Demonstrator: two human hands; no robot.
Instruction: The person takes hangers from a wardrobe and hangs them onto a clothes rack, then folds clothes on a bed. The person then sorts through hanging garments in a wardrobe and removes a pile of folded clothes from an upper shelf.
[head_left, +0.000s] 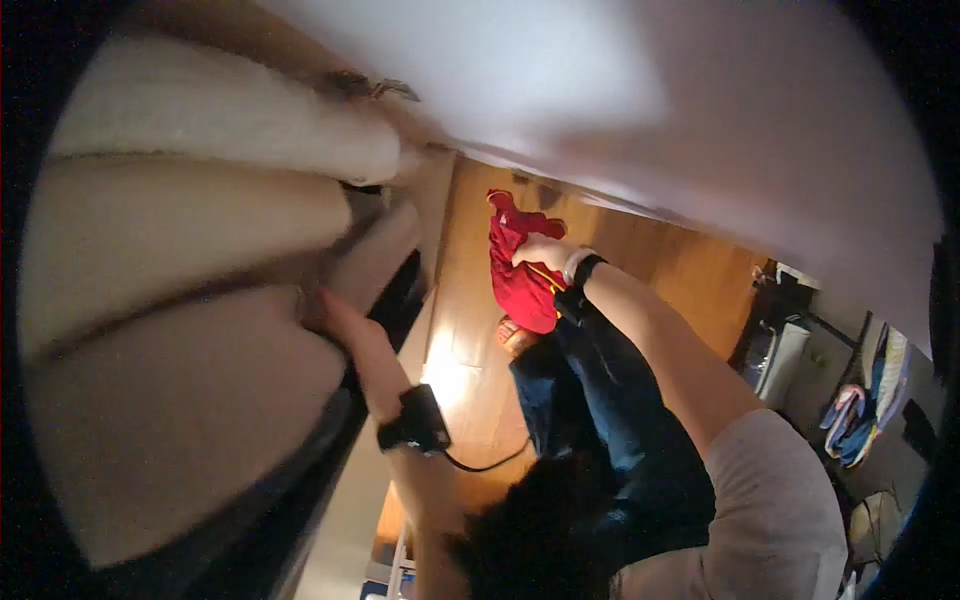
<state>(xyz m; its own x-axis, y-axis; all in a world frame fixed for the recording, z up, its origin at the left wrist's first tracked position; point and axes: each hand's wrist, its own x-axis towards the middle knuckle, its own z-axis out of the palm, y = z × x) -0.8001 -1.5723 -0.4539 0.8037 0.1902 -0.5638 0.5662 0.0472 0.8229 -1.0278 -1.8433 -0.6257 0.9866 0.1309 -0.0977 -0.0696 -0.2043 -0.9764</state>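
My right hand (pixel 541 250) is closed on a red garment (pixel 522 295) with yellow trim. The garment hangs in folds above the wooden floor, in front of my feet. On the left, my left hand (pixel 345 318) touches a pale sofa cushion (pixel 200 390) at the seam where it meets its neighbours. Blur and the cushions hide most of that hand's fingers, so their grip does not show. A black device (pixel 415 418) with a cable is strapped to my left wrist.
More pale cushions (pixel 190 215) fill the left side. A white surface (pixel 780 120) runs along the top right. Wooden floor (pixel 660 265) lies between them. At the far right are folded clothes (pixel 850 420) and dark furniture. A black cable (pixel 490 466) trails from the wrist device.
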